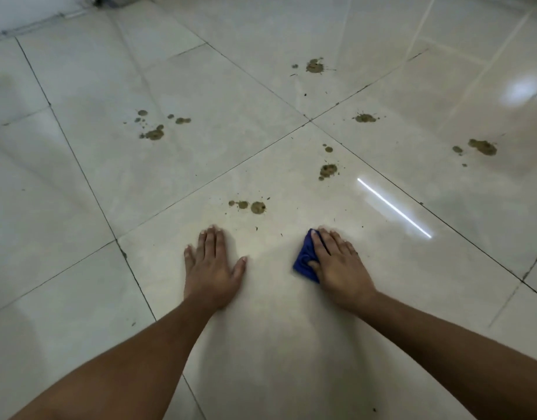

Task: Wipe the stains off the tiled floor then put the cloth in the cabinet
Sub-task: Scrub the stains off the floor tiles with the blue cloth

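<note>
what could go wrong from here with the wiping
The cloth is small and mostly hidden under the right hand, while brown stains are scattered over several tiles; it may soil quickly and smear mud rather than lift it. The far splats lie well beyond both hands, so they could get missed. The left hand bears flat on glossy tile and might slip if it gets wet.

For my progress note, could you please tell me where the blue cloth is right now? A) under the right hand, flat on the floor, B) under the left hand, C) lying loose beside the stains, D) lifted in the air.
A: the blue cloth is pressed onto the tiled floor beneath the right hand, while the left hand lies bare on the tile.
</note>
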